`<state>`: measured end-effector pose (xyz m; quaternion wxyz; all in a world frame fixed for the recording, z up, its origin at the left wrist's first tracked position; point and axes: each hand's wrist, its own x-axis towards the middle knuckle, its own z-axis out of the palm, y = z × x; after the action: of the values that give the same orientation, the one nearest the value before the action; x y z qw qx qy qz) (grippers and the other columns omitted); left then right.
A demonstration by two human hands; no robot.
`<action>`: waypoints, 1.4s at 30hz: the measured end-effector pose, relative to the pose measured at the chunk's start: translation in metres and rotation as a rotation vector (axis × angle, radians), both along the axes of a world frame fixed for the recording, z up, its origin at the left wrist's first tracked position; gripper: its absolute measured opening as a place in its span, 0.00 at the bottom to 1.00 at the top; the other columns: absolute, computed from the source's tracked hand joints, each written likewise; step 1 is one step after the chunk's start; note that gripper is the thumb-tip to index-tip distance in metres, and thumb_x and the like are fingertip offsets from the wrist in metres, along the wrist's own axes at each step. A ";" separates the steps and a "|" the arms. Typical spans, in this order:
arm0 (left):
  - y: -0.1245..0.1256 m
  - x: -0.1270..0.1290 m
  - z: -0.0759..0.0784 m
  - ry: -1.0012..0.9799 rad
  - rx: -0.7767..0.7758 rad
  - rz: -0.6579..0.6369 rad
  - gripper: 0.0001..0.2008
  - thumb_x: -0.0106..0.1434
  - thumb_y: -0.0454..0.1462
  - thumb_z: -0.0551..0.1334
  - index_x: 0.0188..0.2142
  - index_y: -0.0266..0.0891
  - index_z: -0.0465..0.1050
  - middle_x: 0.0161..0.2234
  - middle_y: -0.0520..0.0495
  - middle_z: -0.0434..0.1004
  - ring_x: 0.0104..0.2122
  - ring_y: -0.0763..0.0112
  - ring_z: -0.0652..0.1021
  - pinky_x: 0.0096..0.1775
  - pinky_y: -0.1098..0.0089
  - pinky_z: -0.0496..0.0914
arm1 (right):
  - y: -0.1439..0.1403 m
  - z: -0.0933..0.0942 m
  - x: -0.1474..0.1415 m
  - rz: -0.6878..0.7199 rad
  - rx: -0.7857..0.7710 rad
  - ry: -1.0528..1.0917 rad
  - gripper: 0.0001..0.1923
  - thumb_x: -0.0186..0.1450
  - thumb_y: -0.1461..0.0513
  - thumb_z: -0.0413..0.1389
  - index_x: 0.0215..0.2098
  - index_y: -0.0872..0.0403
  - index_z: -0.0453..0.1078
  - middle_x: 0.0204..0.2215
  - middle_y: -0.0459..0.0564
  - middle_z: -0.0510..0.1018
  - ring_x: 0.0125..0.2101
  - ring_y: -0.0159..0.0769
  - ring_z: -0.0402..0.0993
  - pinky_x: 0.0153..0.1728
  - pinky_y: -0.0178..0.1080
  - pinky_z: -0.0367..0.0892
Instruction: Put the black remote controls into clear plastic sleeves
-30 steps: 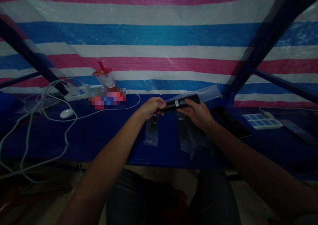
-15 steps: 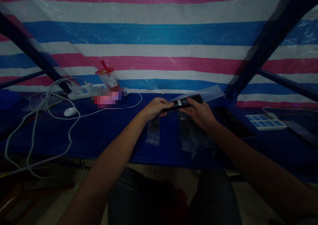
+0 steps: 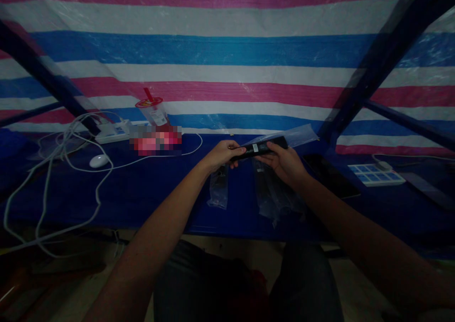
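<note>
A long black bar-shaped object with a small white label is held level above the blue table; I cannot make out its exact kind. My left hand is closed around its left end, thumb on top. My right hand grips it nearer the right end, with the thumb pressed on its upper face. Behind it a clear plastic sleeve sticks out to the right. Below my left hand lies a bagged dark item, and several clear bags with dark contents lie under my right hand, partly covered by it.
Left on the table are tangled white cables, a white mouse, a power strip and a lidded cup. A black flat device and a white multi-socket strip lie right. Striped sheeting hangs behind.
The view has shifted very slightly. Both hands keep their hold on the black object, and the right thumb sits a touch further left on it.
</note>
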<state>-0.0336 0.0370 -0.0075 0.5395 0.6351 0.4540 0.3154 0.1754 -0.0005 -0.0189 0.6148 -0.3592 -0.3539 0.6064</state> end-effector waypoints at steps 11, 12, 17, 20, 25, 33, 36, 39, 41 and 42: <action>-0.002 -0.006 -0.002 0.546 0.865 -0.066 0.23 0.60 0.47 0.68 0.52 0.41 0.75 0.49 0.41 0.77 0.49 0.57 0.76 0.50 0.60 0.67 | 0.003 0.000 0.004 -0.062 -0.038 0.026 0.05 0.63 0.65 0.63 0.34 0.54 0.70 0.32 0.50 0.81 0.36 0.41 0.83 0.49 0.53 0.78; -0.003 -0.007 -0.001 0.539 0.868 -0.057 0.22 0.61 0.46 0.68 0.52 0.40 0.75 0.48 0.41 0.78 0.48 0.58 0.76 0.50 0.60 0.67 | 0.003 0.000 0.004 -0.062 -0.036 0.031 0.05 0.63 0.64 0.63 0.34 0.53 0.70 0.32 0.50 0.81 0.36 0.41 0.83 0.49 0.53 0.78; -0.001 -0.008 -0.002 0.396 0.748 -0.011 0.18 0.63 0.46 0.66 0.49 0.38 0.76 0.44 0.43 0.81 0.43 0.62 0.78 0.47 0.63 0.68 | 0.005 0.000 0.005 -0.083 -0.060 0.047 0.06 0.62 0.64 0.63 0.34 0.52 0.70 0.32 0.49 0.82 0.37 0.40 0.82 0.48 0.50 0.79; 0.004 -0.010 -0.005 0.272 0.629 0.066 0.18 0.65 0.46 0.64 0.47 0.36 0.75 0.40 0.43 0.81 0.38 0.65 0.78 0.42 0.65 0.69 | 0.008 -0.001 0.008 -0.111 -0.062 0.049 0.06 0.62 0.64 0.63 0.33 0.53 0.69 0.32 0.48 0.81 0.36 0.39 0.82 0.48 0.51 0.79; 0.014 -0.013 -0.008 0.066 0.383 0.123 0.20 0.67 0.51 0.59 0.45 0.36 0.73 0.31 0.47 0.76 0.24 0.71 0.75 0.26 0.72 0.65 | 0.010 -0.001 0.010 -0.124 -0.073 0.065 0.06 0.62 0.64 0.62 0.32 0.52 0.68 0.32 0.49 0.81 0.36 0.40 0.82 0.45 0.48 0.80; 0.013 -0.010 -0.009 -0.049 0.327 0.144 0.23 0.69 0.55 0.56 0.39 0.37 0.72 0.27 0.49 0.72 0.20 0.75 0.71 0.21 0.74 0.62 | 0.010 0.000 0.010 -0.160 -0.079 0.079 0.04 0.62 0.65 0.61 0.31 0.54 0.69 0.30 0.49 0.81 0.33 0.40 0.82 0.37 0.45 0.81; 0.013 -0.010 -0.009 -0.045 0.330 0.142 0.24 0.68 0.56 0.56 0.39 0.37 0.73 0.26 0.48 0.72 0.20 0.75 0.71 0.21 0.74 0.61 | 0.010 0.000 0.010 -0.162 -0.087 0.084 0.04 0.62 0.66 0.60 0.31 0.54 0.69 0.30 0.49 0.81 0.32 0.39 0.82 0.36 0.44 0.81; 0.014 -0.010 -0.009 -0.044 0.338 0.142 0.24 0.68 0.56 0.57 0.39 0.37 0.74 0.26 0.48 0.72 0.20 0.74 0.71 0.21 0.73 0.61 | 0.009 0.000 0.010 -0.167 -0.078 0.092 0.05 0.62 0.65 0.61 0.31 0.54 0.69 0.29 0.48 0.80 0.32 0.39 0.82 0.36 0.43 0.81; 0.014 -0.011 -0.009 -0.033 0.353 0.136 0.23 0.68 0.55 0.57 0.38 0.36 0.74 0.26 0.48 0.72 0.20 0.74 0.71 0.22 0.73 0.61 | 0.009 0.001 0.010 -0.172 -0.071 0.091 0.05 0.62 0.65 0.62 0.30 0.54 0.69 0.29 0.48 0.80 0.31 0.38 0.81 0.35 0.42 0.81; 0.014 -0.011 -0.009 -0.020 0.368 0.134 0.23 0.68 0.55 0.57 0.37 0.36 0.74 0.25 0.49 0.71 0.20 0.74 0.70 0.22 0.72 0.61 | 0.009 0.002 0.010 -0.177 -0.071 0.091 0.06 0.62 0.65 0.61 0.30 0.54 0.69 0.28 0.48 0.80 0.31 0.38 0.81 0.35 0.42 0.81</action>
<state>-0.0443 0.0509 -0.0161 0.3964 0.6883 0.4245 0.4347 0.1849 0.0081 -0.0173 0.6683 -0.3825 -0.2710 0.5775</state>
